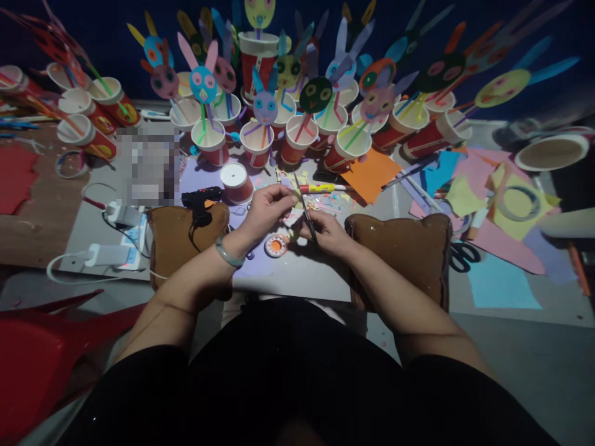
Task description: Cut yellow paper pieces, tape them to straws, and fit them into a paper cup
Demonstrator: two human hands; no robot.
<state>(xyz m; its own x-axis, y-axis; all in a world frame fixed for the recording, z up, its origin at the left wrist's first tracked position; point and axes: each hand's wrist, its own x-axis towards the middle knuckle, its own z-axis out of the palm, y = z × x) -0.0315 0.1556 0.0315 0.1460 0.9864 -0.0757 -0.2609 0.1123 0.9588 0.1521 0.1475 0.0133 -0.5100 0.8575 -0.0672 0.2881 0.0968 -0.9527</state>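
Observation:
My right hand (328,233) is closed around a pair of dark scissors (307,214), their blades pointing up and away from me. Close by on the left, the fingers of my left hand (272,203) are pinched together beside the blades; a small pale yellowish bit shows at the fingertips, too small to name. Below the hands lies a roll of tape (276,246) with an orange centre. A red paper cup (236,183) stands upside down to the left, near a black glue gun (202,203). Small paper scraps (325,201) and a red-and-yellow marker (320,188) lie just beyond.
Red cups with paper rabbit heads (255,139) on straws crowd the back. Brown cushions (402,254) flank my forearms. Coloured paper (504,282), black-handled scissors (463,255) and a tape roll (520,203) lie right. White chargers (109,255) with cables sit left, above a red chair (41,353).

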